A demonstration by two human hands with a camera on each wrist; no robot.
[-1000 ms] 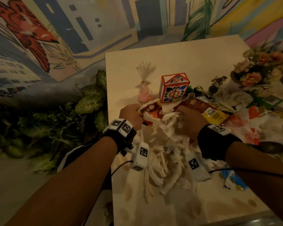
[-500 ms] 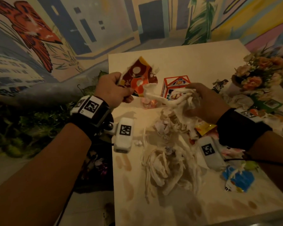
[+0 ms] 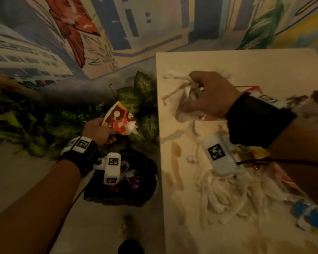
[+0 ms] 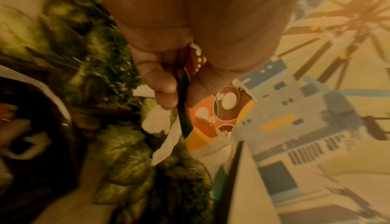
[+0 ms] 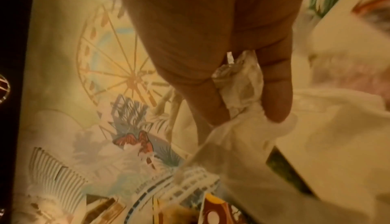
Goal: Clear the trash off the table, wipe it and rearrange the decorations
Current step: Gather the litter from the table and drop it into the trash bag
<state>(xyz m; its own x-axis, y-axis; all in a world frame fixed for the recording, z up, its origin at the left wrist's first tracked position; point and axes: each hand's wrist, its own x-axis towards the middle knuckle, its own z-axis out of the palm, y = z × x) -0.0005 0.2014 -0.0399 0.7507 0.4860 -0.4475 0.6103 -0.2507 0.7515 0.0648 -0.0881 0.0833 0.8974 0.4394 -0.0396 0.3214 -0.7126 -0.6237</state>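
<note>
**Trash transfer: wrapper now over the bag, tissue wad lifted**

Status of my left hand (image 3: 99, 132): the grip is closed in a pinch on the red-and-orange patterned wrapper (image 3: 118, 119), thumb against fingers, as the left wrist view confirms. Half a second ago this hand held the wrapper above the counter (image 3: 246, 70). It has since swung left, off the counter edge, and now sits above the black trash bag (image 3: 121, 178) on the floor, beside the green foliage (image 3: 141, 92). A scrap of white tissue hangs from the wrapper.

Status of my right hand (image 3: 207, 96): the grip is curled round a wad of white tissue (image 3: 184, 103), with strands trailing toward the left edge of the counter. It has moved left across the counter since the previous frame.

Consequence for the task: the wrapper appears positioned for release into the bag, which already holds other waste. The tissue wad looks to be next in line.

Remaining work, as judged from the present layout:
- A large heap of shredded tissue (image 3: 228, 195) lies on the counter.
- A blue packet (image 3: 308, 213) sits near the right edge.
- Brown stains (image 3: 175, 158) mark the surface, so wiping has not begun.
- Decorations are mostly out of view behind my right forearm.
</note>
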